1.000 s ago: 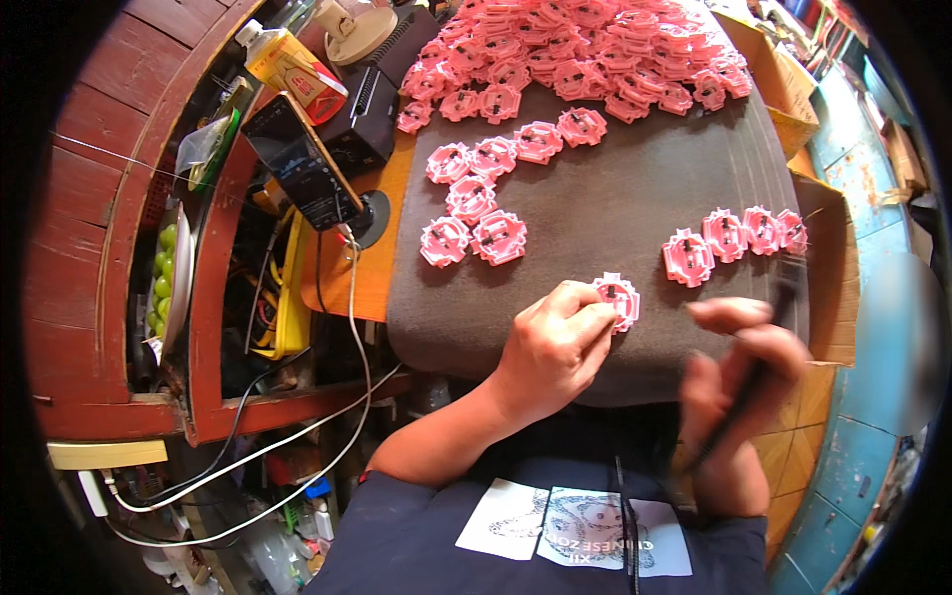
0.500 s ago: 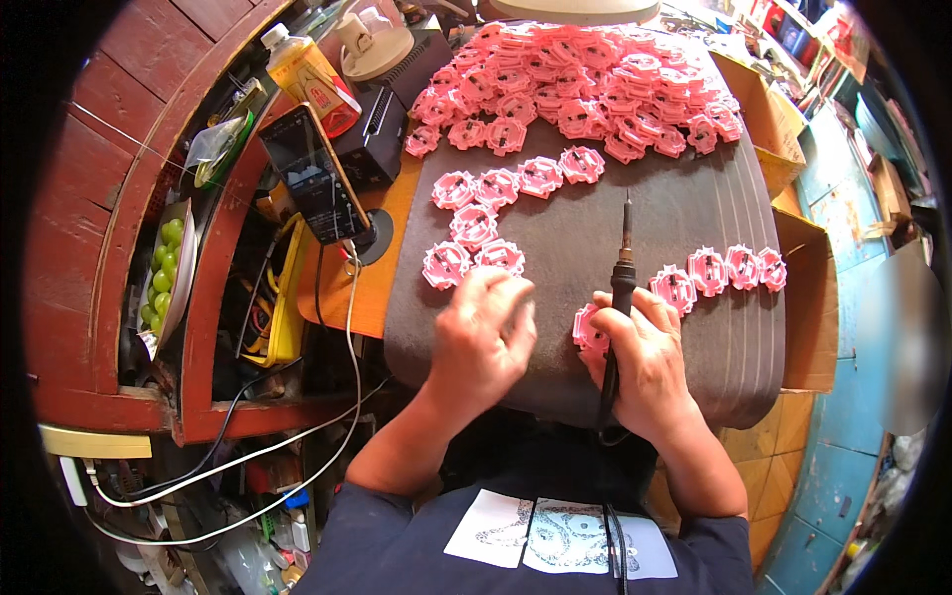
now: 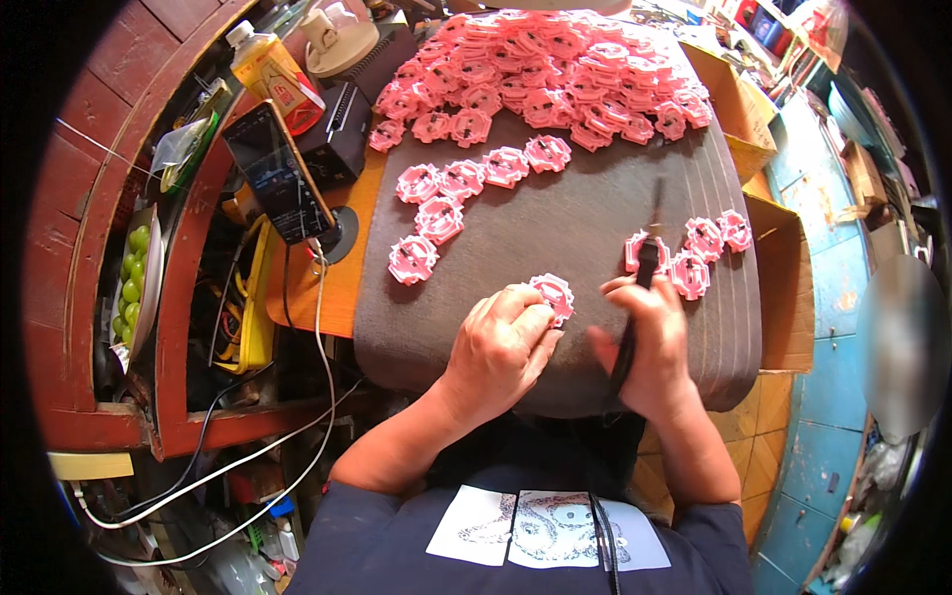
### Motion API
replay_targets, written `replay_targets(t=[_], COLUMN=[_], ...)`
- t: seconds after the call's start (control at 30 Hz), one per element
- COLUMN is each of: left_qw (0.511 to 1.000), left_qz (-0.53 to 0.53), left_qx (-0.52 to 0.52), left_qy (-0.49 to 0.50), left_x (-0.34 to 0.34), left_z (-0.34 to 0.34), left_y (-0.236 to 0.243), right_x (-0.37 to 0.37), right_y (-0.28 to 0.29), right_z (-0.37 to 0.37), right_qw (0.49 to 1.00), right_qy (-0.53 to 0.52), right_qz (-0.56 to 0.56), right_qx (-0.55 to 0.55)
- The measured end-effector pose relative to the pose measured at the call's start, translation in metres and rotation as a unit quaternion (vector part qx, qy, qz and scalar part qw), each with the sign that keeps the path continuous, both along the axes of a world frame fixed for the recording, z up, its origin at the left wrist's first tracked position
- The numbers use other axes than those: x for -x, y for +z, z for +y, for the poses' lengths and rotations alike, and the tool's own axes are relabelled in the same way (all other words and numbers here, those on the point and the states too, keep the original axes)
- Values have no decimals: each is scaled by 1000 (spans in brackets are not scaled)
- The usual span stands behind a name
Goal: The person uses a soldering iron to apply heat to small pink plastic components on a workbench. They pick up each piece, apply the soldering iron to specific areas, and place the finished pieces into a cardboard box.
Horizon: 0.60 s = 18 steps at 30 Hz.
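Cluttered workbench, grey mat [image 3: 555, 248] on top. From my feed, left hand [image 3: 496, 347] pinches one pink toothed piece [image 3: 551, 296] at its fingertips, just left of right hand [image 3: 645, 342], which is closed around a dark pen-like tool [image 3: 643, 278] whose long axis points up, away from the body. I count four loose pieces right of the tool, seven in the left scatter, and a big uncountable heap [image 3: 555, 69] beyond.

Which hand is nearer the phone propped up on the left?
Left. The left hand lies right of the phone, below it; the right hand is farther right.
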State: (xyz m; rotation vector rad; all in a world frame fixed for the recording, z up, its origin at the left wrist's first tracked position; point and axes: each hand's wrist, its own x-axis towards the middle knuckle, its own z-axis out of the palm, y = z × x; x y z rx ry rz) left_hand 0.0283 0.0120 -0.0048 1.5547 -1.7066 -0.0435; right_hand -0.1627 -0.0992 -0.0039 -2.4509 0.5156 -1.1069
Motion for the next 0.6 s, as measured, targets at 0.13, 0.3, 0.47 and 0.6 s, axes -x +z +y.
replay_targets(t=[0.13,0.3,0.47,0.6], left_qw=[1000,999,999,999], left_qz=[14,14,9,12], left_qx=[-3,-7,-13,-25], left_qy=[-18,-29,-37,-38], left_x=[3,5,3,3], left_z=[-3,-4,-3,-2], left_y=[0,2,3,6], right_x=[-8,-16,-17,-14], right_y=[-1,1,2,-1], right_z=[8,10,13,12], right_qw=[999,999,999,999], right_qy=[30,37,24,22], right_qz=[30,34,3,3], right_qx=[2,-16,-42,-47])
